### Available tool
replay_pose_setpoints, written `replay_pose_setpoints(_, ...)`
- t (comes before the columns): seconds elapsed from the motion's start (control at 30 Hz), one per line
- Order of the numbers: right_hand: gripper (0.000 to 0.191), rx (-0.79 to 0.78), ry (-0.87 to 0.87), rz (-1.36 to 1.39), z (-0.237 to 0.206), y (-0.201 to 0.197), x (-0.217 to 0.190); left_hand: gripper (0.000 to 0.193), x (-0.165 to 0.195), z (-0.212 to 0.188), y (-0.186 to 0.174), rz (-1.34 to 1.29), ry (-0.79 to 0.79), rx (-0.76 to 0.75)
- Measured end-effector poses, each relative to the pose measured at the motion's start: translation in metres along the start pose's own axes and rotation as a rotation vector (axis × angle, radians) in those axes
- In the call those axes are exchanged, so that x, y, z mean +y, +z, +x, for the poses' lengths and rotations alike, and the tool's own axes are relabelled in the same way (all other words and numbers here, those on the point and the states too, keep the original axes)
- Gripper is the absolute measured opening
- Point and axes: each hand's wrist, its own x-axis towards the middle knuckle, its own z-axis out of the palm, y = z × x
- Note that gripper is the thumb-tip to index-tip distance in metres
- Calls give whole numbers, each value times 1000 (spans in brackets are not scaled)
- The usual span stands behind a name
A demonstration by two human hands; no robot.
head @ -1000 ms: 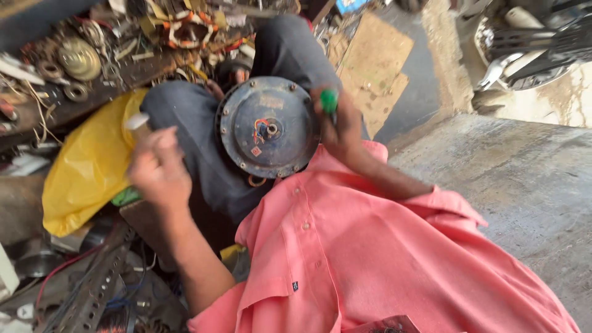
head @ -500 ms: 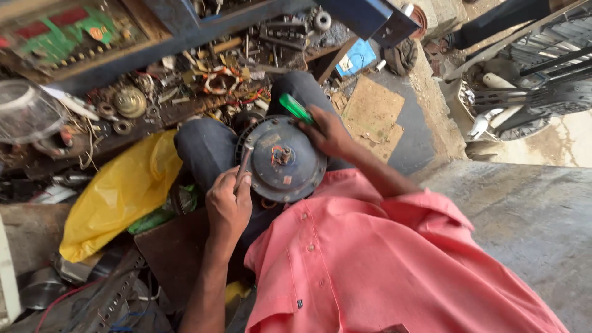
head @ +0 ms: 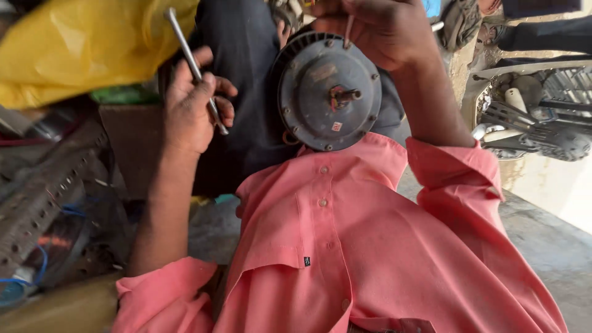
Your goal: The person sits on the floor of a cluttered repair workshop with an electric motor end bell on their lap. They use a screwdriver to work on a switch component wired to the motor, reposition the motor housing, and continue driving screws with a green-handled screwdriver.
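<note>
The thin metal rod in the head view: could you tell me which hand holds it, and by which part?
The left hand grips the metal rod near its lower end.

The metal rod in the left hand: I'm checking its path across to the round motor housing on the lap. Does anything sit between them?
Nothing visible does. Between the metal rod in the left hand and the round motor housing there is only the dark trouser leg beneath; the right hand holds the housing's far top edge.

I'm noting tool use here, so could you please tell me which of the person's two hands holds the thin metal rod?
The left hand holds the thin metal rod; the right hand instead rests on the round grey metal motor housing.
</note>
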Motion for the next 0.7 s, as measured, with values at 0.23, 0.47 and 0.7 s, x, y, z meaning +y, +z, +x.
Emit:
replay_pose_setpoints(0.23, 36, -86, 84, -325, 46, 35, 24, 33, 3, -6, -21, 210, -25, 51)
replay_pose_setpoints(0.47, 32, -113, 231, -584, 48, 28, 34, 31, -5, 3, -36, 159, 43, 60)
replay_pose_setpoints(0.7, 32, -240, 16, -919, 41, 20, 31, 29, 6, 9, -33, 351, 152, 10)
